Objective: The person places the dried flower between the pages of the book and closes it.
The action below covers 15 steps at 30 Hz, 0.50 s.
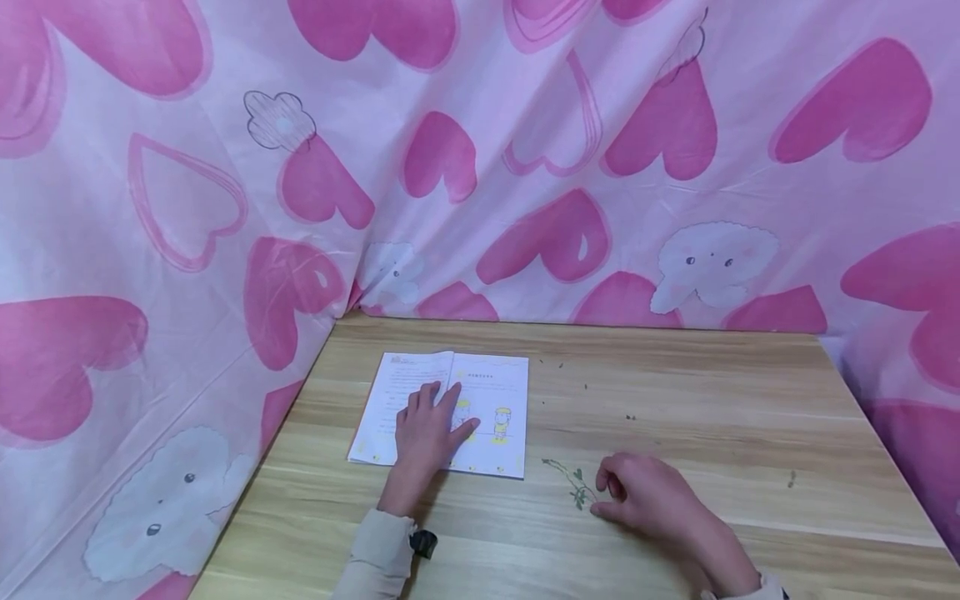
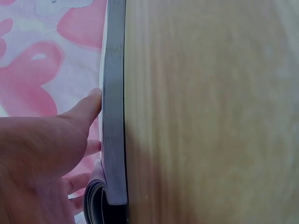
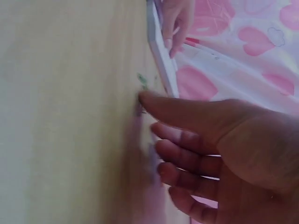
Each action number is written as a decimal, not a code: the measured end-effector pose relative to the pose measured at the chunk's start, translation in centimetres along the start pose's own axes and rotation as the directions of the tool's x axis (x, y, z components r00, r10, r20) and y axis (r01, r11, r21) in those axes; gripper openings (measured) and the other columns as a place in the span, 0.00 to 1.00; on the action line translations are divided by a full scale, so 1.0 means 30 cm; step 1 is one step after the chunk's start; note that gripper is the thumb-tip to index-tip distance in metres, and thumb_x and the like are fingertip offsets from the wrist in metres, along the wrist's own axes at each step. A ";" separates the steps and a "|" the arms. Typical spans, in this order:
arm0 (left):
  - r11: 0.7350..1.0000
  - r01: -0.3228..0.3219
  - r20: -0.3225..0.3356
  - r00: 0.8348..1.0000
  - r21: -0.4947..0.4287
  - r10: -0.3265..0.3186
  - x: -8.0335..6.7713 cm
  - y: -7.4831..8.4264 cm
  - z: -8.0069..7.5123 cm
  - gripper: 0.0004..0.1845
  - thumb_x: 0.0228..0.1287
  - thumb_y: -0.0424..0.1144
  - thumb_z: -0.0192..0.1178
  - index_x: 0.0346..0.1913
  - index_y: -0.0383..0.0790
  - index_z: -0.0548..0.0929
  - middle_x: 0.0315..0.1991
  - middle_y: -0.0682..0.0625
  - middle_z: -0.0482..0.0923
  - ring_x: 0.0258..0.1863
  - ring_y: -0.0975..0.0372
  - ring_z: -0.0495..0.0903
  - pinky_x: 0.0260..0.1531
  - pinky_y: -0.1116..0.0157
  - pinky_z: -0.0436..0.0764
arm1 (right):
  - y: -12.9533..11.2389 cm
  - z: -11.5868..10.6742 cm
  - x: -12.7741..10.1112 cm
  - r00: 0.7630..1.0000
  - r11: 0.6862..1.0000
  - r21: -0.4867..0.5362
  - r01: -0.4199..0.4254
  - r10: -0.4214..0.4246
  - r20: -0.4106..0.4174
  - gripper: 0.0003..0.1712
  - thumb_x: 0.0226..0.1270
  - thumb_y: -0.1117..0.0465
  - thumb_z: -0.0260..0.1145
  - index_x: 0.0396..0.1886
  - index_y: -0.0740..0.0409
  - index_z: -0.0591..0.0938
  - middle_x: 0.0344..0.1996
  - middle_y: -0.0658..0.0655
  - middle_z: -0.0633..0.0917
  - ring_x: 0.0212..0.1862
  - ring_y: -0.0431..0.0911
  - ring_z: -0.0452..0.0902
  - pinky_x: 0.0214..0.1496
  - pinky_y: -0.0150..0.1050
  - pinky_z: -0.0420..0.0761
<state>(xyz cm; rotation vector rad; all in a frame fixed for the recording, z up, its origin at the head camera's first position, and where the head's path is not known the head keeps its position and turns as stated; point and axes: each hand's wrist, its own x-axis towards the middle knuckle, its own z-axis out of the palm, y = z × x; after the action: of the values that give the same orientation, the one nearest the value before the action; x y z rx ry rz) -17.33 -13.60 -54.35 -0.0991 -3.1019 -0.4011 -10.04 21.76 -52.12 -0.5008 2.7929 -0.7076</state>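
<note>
An open book (image 1: 487, 454) with printed text and yellow-capped cartoon figures lies on the table. My left hand (image 1: 423, 429) rests on its pages with the fingers spread. In the left wrist view, the thick page edge of the book (image 2: 114, 107) shows, and the thumb of my left hand (image 2: 51, 144) touches its top page. Right of the book lies a thin green sprig (image 1: 579, 492) with small leaves. My right hand (image 1: 652, 496) is low over the table beside it, thumb tip right at the stem's end, fingers bent with a gap to the thumb.
The wooden table (image 1: 675, 367) has several tiny dark bits behind the sprig and a small green scrap (image 1: 792, 478) on the right. A pink heart-patterned curtain (image 1: 540, 167) hangs along the back and both sides.
</note>
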 end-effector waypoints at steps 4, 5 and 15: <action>1.000 -0.002 0.000 1.000 0.005 0.002 0.000 -0.003 0.003 0.43 0.70 0.69 0.65 0.83 0.58 0.69 0.81 0.41 0.65 0.77 0.44 0.66 0.69 0.36 0.75 | -0.006 0.025 0.004 0.995 0.996 -0.007 -0.092 0.092 -0.041 0.12 0.64 0.49 0.82 0.31 0.38 0.84 0.23 0.37 0.76 0.26 0.33 0.68 0.30 0.31 0.68; 1.000 -0.004 -0.001 1.000 0.006 0.004 0.000 -0.004 0.003 0.43 0.70 0.69 0.65 0.83 0.58 0.69 0.81 0.41 0.65 0.77 0.44 0.66 0.69 0.36 0.75 | -0.005 0.032 0.009 0.992 0.994 -0.008 -0.113 0.112 -0.060 0.11 0.65 0.50 0.81 0.30 0.38 0.85 0.23 0.37 0.76 0.26 0.34 0.68 0.29 0.31 0.68; 1.000 -0.003 0.002 1.000 -0.002 0.003 0.001 -0.007 0.011 0.43 0.71 0.69 0.64 0.84 0.58 0.68 0.82 0.41 0.64 0.78 0.44 0.65 0.69 0.36 0.74 | 0.025 0.053 0.024 0.969 0.992 -0.014 -0.129 0.123 -0.215 0.08 0.66 0.55 0.80 0.34 0.41 0.86 0.27 0.39 0.79 0.29 0.35 0.71 0.29 0.34 0.71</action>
<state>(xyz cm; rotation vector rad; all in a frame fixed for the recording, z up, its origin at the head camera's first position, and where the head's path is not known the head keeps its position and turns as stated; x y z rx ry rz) -17.38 -13.73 -54.71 -0.1046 -3.1031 -0.4045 -10.45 21.44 -53.93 -0.2618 3.0047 -0.7350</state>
